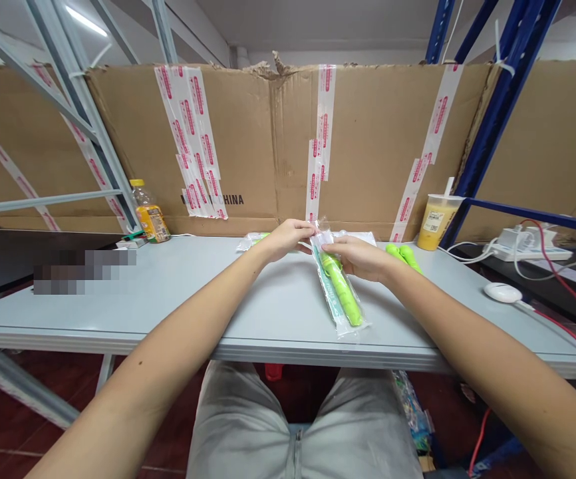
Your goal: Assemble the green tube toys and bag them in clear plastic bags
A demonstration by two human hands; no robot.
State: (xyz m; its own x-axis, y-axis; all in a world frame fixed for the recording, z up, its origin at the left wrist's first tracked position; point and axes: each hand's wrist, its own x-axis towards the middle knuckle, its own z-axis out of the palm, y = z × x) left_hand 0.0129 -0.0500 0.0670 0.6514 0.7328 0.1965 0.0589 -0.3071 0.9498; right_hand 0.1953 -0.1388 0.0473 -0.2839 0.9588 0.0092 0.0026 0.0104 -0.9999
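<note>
A clear plastic bag (324,293) with a bright green stick-shaped item (342,289) and a teal printed strip inside slants over the table. My left hand (290,239) pinches the bag's upper left edge. Its upper right side is between the thumb and fingers of my right hand (358,257), whose far fingers are partly hidden. Just beyond my right wrist lie loose bright green pieces (404,256). Another clear package (252,241), with some green in it, rests behind my left hand. A pale plastic sheet or bag (362,237) shows behind my right hand.
A juice bottle (151,213) stands at the back left, and a yellow drink cup with a straw (437,219) at the back right. On the right are a white mouse-like device (502,293), a red cable and a power strip (532,247). Cardboard (368,133) walls the table's back.
</note>
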